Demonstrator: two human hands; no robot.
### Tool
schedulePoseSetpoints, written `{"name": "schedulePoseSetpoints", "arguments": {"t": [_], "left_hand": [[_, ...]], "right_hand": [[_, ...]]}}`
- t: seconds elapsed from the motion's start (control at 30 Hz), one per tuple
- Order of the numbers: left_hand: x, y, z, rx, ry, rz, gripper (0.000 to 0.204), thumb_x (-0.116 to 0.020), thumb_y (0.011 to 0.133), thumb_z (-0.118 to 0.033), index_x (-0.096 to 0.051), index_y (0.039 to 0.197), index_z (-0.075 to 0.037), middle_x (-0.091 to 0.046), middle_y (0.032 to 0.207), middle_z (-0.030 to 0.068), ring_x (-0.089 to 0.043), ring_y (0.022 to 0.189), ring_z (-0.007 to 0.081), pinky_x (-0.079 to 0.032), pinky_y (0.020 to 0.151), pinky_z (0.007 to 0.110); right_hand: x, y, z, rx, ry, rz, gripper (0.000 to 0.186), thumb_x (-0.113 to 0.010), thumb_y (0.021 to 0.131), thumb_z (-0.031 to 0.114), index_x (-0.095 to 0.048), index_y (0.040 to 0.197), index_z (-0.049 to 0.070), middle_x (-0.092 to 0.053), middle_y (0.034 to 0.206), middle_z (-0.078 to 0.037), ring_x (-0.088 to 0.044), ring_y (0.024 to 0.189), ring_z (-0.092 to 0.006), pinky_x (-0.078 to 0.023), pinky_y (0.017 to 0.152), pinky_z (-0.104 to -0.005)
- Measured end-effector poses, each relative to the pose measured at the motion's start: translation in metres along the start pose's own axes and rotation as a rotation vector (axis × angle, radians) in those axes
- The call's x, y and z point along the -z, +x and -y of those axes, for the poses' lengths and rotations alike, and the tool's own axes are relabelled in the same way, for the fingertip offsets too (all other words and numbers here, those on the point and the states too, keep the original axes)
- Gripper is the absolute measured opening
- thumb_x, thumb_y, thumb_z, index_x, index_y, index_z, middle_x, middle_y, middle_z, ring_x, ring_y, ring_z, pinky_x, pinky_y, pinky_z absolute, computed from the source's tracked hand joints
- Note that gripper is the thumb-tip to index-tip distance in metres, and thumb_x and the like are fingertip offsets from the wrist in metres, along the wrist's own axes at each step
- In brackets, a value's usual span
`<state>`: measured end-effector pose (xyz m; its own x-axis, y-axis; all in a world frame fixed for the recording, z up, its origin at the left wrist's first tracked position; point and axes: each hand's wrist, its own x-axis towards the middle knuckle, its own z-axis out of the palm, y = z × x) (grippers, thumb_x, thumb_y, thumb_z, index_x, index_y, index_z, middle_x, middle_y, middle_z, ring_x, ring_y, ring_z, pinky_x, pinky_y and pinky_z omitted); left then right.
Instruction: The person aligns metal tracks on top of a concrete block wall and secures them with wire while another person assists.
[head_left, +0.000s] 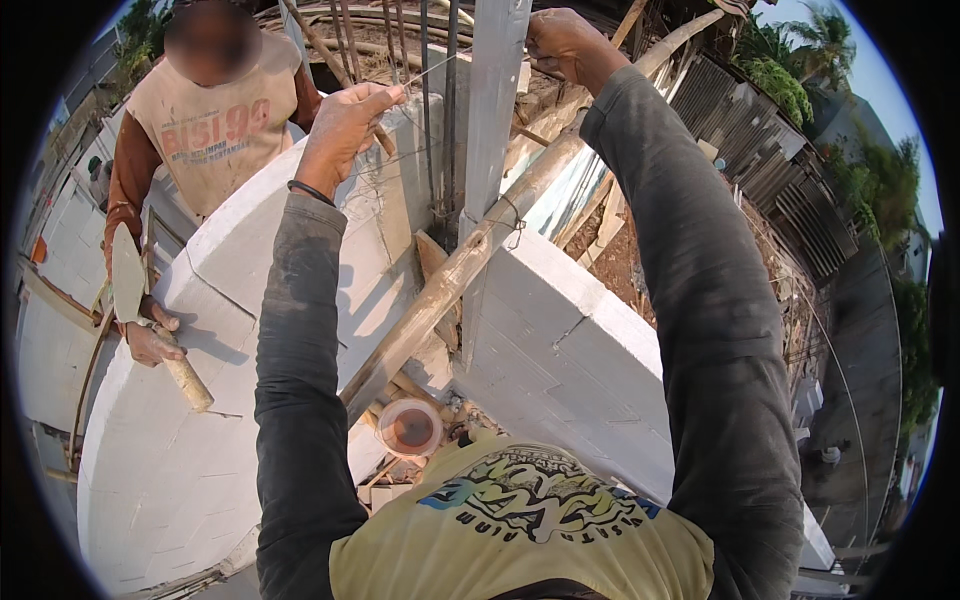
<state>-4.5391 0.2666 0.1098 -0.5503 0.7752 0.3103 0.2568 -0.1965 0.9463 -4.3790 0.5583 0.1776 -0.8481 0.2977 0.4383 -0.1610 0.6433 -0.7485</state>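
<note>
My left hand (345, 130) is raised, its thumb and fingers pinched on a thin wire (432, 68) that runs toward a tall grey metal post (495, 110). On the post's other side, my right hand (570, 45) is closed, fingertips curled by the post's edge. What lies between those fingers is too small to make out. Upright steel bars (450, 120) stand just left of the post. A wooden pole (440, 300) slants across in front of the post, with a loop of tie wire (512, 222) around it at the crossing.
White block walls (215, 330) (560, 330) meet near the post. At the left, a co-worker (210, 120) holds a trowel (128, 275) over the wall. A bucket (411, 428) sits low between the walls. Corrugated sheets (750, 130) stand at the far right.
</note>
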Motion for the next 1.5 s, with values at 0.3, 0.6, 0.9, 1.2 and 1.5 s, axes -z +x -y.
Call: {"name": "schedulePoseSetpoints", "arguments": {"t": [0.3, 0.6, 0.9, 1.2, 1.5], "left_hand": [[0.020, -0.025, 0.056, -0.049, 0.426, -0.330, 0.025, -0.069, 0.085, -0.025, -0.063, 0.072, -0.005, -0.052, 0.064, -0.0029, -0.040, 0.054, 0.0098, -0.035, 0.051, 0.030], [0.014, -0.046, 0.055, 0.082, 0.968, -0.325, 0.026, -0.068, 0.083, -0.031, -0.071, 0.084, -0.006, -0.069, 0.086, 0.0208, -0.066, 0.086, 0.0375, -0.050, 0.077, 0.045], [0.015, -0.071, 0.075, 0.224, 1.146, -0.325, 0.021, -0.067, 0.082, -0.029, -0.071, 0.086, -0.009, -0.069, 0.092, 0.0203, -0.066, 0.093, 0.0377, -0.051, 0.084, 0.045], [-0.021, -0.070, 0.073, 0.107, 1.156, -0.371, 0.018, -0.064, 0.084, -0.023, -0.069, 0.085, -0.006, -0.069, 0.089, 0.0189, -0.066, 0.088, 0.0369, -0.051, 0.079, 0.045], [-0.029, -0.170, 0.037, 0.146, 0.388, -0.229, 0.017, -0.067, 0.087, -0.017, -0.062, 0.083, -0.002, -0.053, 0.061, -0.0004, -0.046, 0.051, 0.0091, -0.038, 0.048, 0.027]], "right_hand": [[-0.079, -0.062, 0.002, -0.619, -0.096, 0.101, 0.019, -0.060, 0.086, 0.019, -0.062, 0.074, 0.005, -0.049, 0.058, -0.001, -0.043, 0.047, -0.0119, -0.035, 0.043, -0.0306], [-0.070, -0.152, 0.006, -0.654, -0.016, 0.082, 0.019, -0.062, 0.083, 0.012, -0.059, 0.066, 0.002, -0.045, 0.054, -0.002, -0.039, 0.043, -0.0124, -0.030, 0.038, -0.0302], [-0.082, -0.185, -0.016, -0.384, -0.398, -0.109, 0.028, -0.063, 0.086, 0.019, -0.067, 0.080, -0.008, -0.059, 0.064, -0.017, -0.058, 0.057, -0.0281, -0.045, 0.053, -0.0414], [-0.074, -0.197, -0.051, -0.295, -0.692, -0.094, 0.028, -0.057, 0.080, 0.019, -0.068, 0.084, -0.006, -0.065, 0.083, -0.026, -0.065, 0.082, -0.0388, -0.051, 0.077, -0.0447], [-0.132, -0.282, 0.058, 0.064, -0.261, -0.424, 0.021, -0.056, 0.090, 0.017, -0.065, 0.090, -0.002, -0.061, 0.080, -0.015, -0.059, 0.072, -0.0252, -0.049, 0.069, -0.0373]]}}
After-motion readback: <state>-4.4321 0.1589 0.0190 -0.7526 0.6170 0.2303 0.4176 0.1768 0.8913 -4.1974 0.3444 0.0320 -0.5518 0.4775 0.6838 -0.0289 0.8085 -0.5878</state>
